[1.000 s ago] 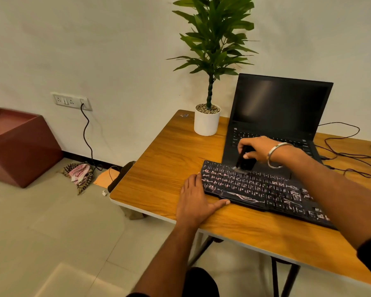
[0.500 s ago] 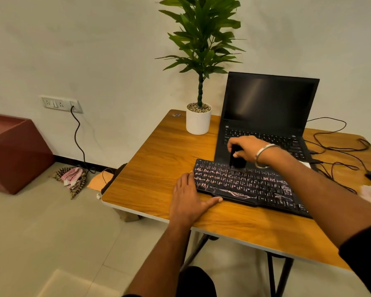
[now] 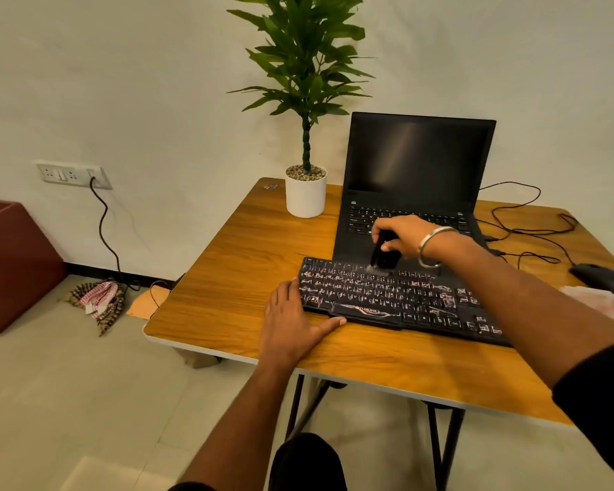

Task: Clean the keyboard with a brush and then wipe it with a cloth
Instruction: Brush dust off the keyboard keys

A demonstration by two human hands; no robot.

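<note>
The right hand grips a black brush, bristles down on the top rows of the black keyboard, which lies on the wooden table before the laptop. The left hand lies spread flat, bracing the keyboard's left end.

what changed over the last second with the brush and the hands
Little changed. The right hand keeps the black brush gripped, bristles on the top rows of the black keyboard; it may have edged slightly rightward along them, though the camera shifted too. The left hand stays flat at the keyboard's left end, bracing it. The laptop and potted plant stayed put.
</note>
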